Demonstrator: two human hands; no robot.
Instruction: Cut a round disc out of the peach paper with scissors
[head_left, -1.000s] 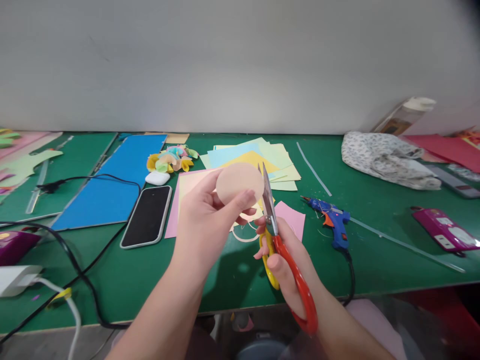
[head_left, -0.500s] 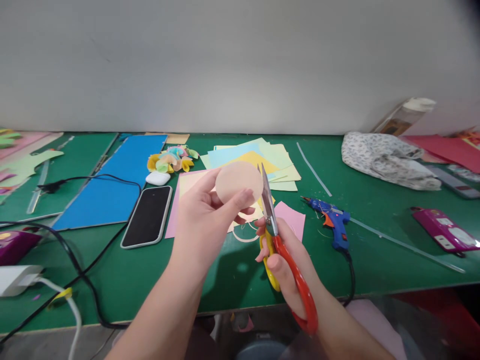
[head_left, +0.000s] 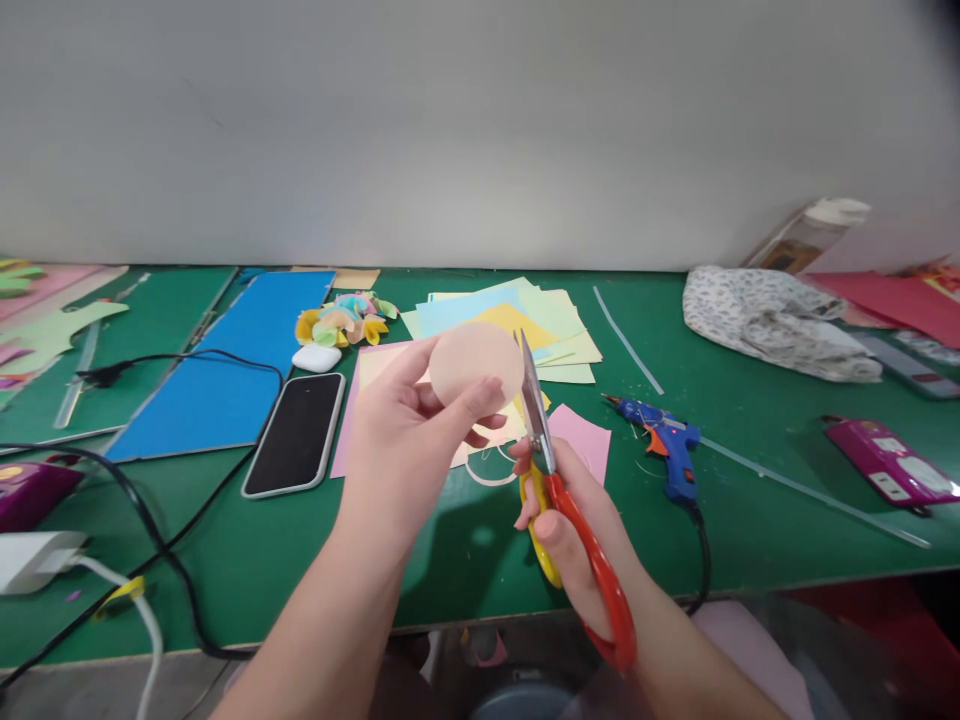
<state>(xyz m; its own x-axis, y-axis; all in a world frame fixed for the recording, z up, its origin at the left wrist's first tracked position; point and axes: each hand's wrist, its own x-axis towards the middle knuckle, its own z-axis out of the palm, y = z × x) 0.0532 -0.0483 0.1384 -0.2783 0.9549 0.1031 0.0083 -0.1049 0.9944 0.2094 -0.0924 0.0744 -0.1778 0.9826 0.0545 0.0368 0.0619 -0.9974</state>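
Note:
Between the thumb and fingers of my left hand (head_left: 405,430) is a pale peach paper circle (head_left: 472,362), held up above the table. My right hand (head_left: 581,530) grips scissors (head_left: 541,440) with one red and one yellow handle loop. Their blades point up and away, slightly parted, at the circle's right edge. Whether the paper lies between the blades I cannot tell. Below the hands lie a thin curved paper offcut (head_left: 491,480) and a pink paper piece (head_left: 583,440). Behind the circle spreads a pile of pastel paper sheets (head_left: 562,312).
A blue glue gun (head_left: 667,440) with a clear glue stick lies right. Left are a phone (head_left: 296,435), a white earbud case (head_left: 316,358), crumpled paper petals (head_left: 345,320), a blue board (head_left: 217,370) and black cables (head_left: 150,520). A patterned cloth (head_left: 772,325) sits back right.
The paper circle and scissors have shifted very slightly. Both hands keep the same grip, and the things on the table stay where they were.

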